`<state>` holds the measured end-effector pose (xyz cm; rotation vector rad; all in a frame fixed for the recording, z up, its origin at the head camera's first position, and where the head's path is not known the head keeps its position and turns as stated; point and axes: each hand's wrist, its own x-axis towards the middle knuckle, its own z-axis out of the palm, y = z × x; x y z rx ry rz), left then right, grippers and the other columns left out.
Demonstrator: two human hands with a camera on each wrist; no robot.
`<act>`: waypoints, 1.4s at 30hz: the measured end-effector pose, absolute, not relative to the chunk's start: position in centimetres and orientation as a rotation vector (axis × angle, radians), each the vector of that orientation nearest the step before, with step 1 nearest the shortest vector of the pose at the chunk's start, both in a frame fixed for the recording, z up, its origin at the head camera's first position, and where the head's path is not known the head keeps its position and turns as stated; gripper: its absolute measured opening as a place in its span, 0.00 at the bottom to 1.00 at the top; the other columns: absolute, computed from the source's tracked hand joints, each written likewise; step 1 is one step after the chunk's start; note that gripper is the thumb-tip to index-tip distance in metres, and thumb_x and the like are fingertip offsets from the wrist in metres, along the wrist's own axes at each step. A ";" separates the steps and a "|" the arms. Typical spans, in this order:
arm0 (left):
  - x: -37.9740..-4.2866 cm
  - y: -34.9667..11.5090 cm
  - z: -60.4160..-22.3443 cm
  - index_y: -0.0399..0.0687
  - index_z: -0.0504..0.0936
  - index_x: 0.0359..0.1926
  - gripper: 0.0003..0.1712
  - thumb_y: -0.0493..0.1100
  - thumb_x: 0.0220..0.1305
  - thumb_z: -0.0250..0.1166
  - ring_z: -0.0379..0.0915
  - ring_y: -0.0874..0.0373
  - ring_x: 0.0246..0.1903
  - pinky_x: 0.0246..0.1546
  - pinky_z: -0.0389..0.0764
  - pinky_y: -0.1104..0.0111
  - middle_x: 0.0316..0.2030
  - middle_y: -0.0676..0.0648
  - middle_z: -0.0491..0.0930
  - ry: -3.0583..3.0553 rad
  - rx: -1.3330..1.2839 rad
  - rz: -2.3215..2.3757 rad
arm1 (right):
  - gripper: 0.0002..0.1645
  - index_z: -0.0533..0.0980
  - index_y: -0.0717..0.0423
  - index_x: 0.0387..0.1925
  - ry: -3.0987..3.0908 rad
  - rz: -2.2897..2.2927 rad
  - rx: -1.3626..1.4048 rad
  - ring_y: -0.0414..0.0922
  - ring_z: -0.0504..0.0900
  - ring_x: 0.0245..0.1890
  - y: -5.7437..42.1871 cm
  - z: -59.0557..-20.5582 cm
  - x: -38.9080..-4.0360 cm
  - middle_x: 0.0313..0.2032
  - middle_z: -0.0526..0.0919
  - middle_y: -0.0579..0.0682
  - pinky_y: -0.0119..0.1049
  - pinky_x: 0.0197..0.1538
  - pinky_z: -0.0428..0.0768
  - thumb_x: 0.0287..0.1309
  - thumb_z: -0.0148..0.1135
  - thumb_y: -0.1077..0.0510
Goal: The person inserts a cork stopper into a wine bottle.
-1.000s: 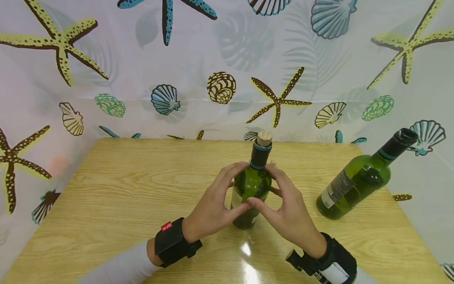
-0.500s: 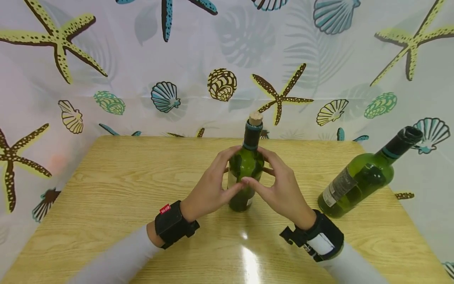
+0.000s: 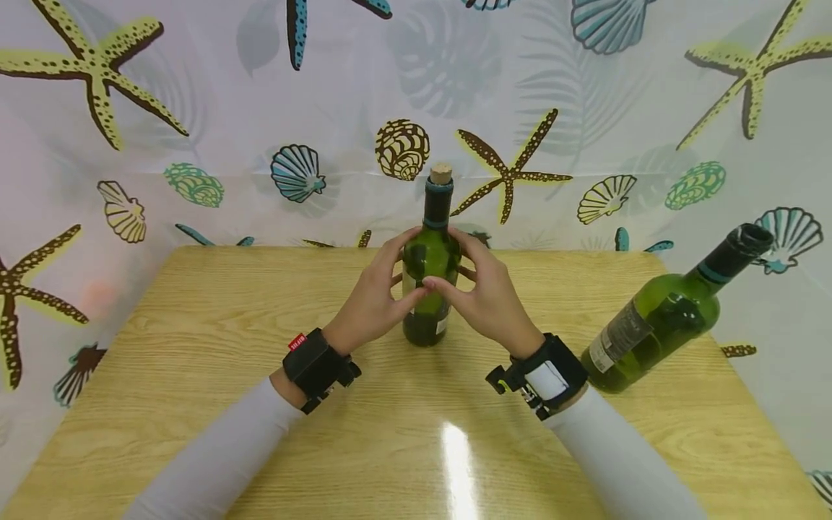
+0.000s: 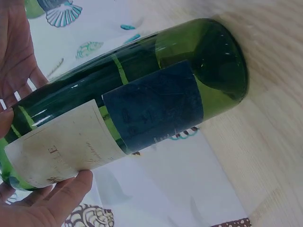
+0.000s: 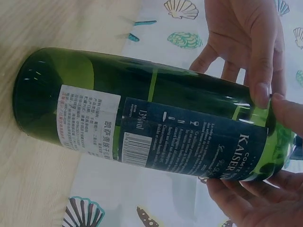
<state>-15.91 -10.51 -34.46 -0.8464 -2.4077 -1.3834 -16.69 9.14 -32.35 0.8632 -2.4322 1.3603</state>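
A green wine bottle [image 3: 430,263] with a cork [image 3: 440,173] in its mouth stands upright between both hands. My left hand [image 3: 377,289] grips its left side and my right hand [image 3: 487,292] grips its right side. The thumbs meet across the front, and the other fingers curve round the shoulder. In the left wrist view the bottle [image 4: 123,104] shows a cream label and a dark blue one. The right wrist view shows a dark back label and a white printed sticker on the bottle [image 5: 156,113]. Whether its base touches the table cannot be told.
A second green wine bottle [image 3: 682,307] without a visible cork stands at the right of the wooden table [image 3: 227,347]. A white cloth [image 3: 351,108] printed with shells and starfish hangs behind the table and at its sides.
Both hands have carried the corked bottle away from me and a little to the left. Their grip looks the same, and the second bottle stays in its place.
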 end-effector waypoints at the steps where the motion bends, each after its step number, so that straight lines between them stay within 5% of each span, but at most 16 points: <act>1: -16.3 -10.7 -34.4 0.51 0.49 0.76 0.47 0.37 0.63 0.67 0.59 0.43 0.67 0.53 0.77 0.50 0.71 0.41 0.55 -2.408 -0.840 -1.385 | 0.44 0.58 0.62 0.71 -2.439 1.370 0.865 0.54 0.70 0.64 9.0 -32.3 -17.1 0.66 0.67 0.59 0.52 0.52 0.80 0.59 0.69 0.56; 13: -20.3 -11.6 -33.7 0.56 0.47 0.77 0.48 0.39 0.64 0.66 0.62 0.40 0.65 0.49 0.80 0.48 0.72 0.44 0.54 -2.466 -0.757 -1.376 | 0.44 0.55 0.58 0.73 -2.521 1.410 0.831 0.50 0.72 0.62 7.6 -31.3 -21.3 0.65 0.69 0.58 0.43 0.59 0.77 0.62 0.66 0.54; 26: -20.8 -10.9 -34.2 0.60 0.42 0.77 0.49 0.40 0.67 0.64 0.58 0.43 0.68 0.53 0.77 0.49 0.74 0.46 0.52 -2.503 -0.744 -1.355 | 0.44 0.55 0.58 0.73 -2.533 1.331 0.787 0.52 0.71 0.63 7.9 -31.9 -21.7 0.65 0.69 0.59 0.46 0.59 0.77 0.63 0.65 0.51; 31: -20.1 -10.2 -35.1 0.53 0.38 0.78 0.51 0.42 0.68 0.63 0.48 0.47 0.72 0.66 0.64 0.52 0.75 0.43 0.46 -2.490 -0.731 -1.142 | 0.48 0.47 0.60 0.75 -2.623 1.108 0.753 0.53 0.62 0.69 8.8 -31.9 -20.8 0.71 0.60 0.59 0.49 0.68 0.64 0.66 0.60 0.46; 35: -18.4 -9.0 -35.4 0.44 0.44 0.77 0.48 0.41 0.66 0.64 0.43 0.43 0.73 0.69 0.57 0.49 0.74 0.35 0.47 -2.335 -0.684 -0.938 | 0.49 0.43 0.61 0.76 -2.553 1.024 0.685 0.54 0.60 0.70 10.8 -31.0 -18.7 0.71 0.58 0.60 0.53 0.69 0.61 0.67 0.59 0.48; 42: -16.7 -5.1 -33.9 0.40 0.52 0.74 0.47 0.42 0.60 0.67 0.33 0.38 0.74 0.72 0.43 0.47 0.74 0.32 0.40 -2.055 -0.820 -0.795 | 0.44 0.52 0.65 0.73 -2.148 0.794 0.630 0.57 0.58 0.70 15.7 -29.1 -13.5 0.71 0.59 0.61 0.56 0.70 0.56 0.65 0.60 0.53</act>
